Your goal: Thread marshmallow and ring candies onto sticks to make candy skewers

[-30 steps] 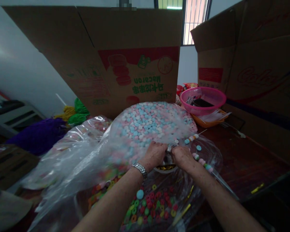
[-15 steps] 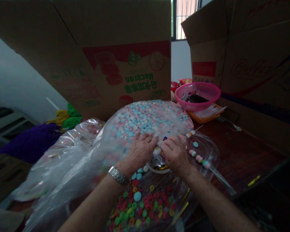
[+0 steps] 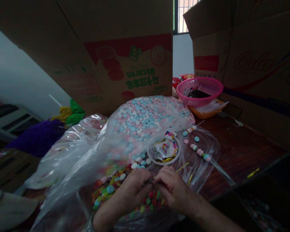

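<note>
My left hand (image 3: 137, 185) and my right hand (image 3: 172, 187) meet fingertip to fingertip just in front of a round clear tub (image 3: 178, 157). Both are closed in a pinch; whatever lies between the fingers is too small and blurred to make out. Small printed packets (image 3: 163, 149) and gold strips fill the tub. Beneath my hands spread bright multicoloured candies (image 3: 148, 201), some ring-shaped. Behind is a big clear bag of pastel round candies (image 3: 141, 114), pink, blue and white. Right of the tub lie a candy skewer (image 3: 200, 151) and a second, shorter one (image 3: 190, 130).
Tall cardboard boxes stand behind, one at the left (image 3: 125, 19) and one at the right (image 3: 256, 61). A pink basket (image 3: 218, 91) sits on an orange basket (image 3: 198, 113) holding white sticks. Crumpled clear plastic (image 3: 70, 161) covers the left side. A gold strip (image 3: 253, 173) lies near the table edge.
Both hands have drawn back from the tub towards me, and their fingers have come together in a pinch. The tub and its packets are now uncovered.
</note>
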A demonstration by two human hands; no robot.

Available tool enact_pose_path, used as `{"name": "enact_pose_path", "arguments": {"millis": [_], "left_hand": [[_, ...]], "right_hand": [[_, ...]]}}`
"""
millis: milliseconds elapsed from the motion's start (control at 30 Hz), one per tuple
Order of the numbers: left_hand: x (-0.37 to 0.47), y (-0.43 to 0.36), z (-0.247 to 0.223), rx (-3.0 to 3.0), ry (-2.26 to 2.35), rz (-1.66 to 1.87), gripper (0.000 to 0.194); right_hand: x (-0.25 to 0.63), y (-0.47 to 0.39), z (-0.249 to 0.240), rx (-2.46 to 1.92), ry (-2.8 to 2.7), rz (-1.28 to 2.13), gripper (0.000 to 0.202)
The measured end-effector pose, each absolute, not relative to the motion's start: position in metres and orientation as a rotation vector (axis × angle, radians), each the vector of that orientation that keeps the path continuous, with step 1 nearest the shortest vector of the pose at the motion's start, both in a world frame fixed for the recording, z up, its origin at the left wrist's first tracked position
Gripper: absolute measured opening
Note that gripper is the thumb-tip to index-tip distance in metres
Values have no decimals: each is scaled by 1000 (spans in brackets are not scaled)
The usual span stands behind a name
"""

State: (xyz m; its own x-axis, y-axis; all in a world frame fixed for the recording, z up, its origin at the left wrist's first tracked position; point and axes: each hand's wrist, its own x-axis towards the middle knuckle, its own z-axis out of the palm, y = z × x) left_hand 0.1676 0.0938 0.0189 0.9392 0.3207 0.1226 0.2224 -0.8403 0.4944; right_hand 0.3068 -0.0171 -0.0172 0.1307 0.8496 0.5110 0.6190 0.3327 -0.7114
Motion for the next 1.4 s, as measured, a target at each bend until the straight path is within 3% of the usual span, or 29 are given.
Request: {"name": "enact_pose_path", "arguments": {"millis": [167,400,633,800,900,967,1033,1133,1400], "left_hand": [[142,65,-5,2133,616,278,13],[135,38,-35,2237,587,407,30],[138,37,-28,2251,571,305,34],[136,31,-31,2072,641,408,24],[128,33,-35,2123,702,508,27],[120,38,-37,2129,704,603,27],[113,45,-36,2125,663,691,25],[106,51,-33,2142,564,738,23],[102,53,-27,2173,464,770,18]], "right_hand": [[288,-37,-38,-1465,-1316,604,27],[295,-53,-55,-1465,-1139,916,44],[304,-56,-32,-1293,-1072,1189,28],[296,-55,-50,-1553,-1130,854,41],[329,-61,-57,-1964,-1187,500,47],[370,-68,-59,-2274,-1131,220,42],[413,-76,-64,-2438,-1098,115,31],[457,-84,-79,-2827,-1189,37,34],[480,-124,-99,-2619,-1283,-45,39]]}}
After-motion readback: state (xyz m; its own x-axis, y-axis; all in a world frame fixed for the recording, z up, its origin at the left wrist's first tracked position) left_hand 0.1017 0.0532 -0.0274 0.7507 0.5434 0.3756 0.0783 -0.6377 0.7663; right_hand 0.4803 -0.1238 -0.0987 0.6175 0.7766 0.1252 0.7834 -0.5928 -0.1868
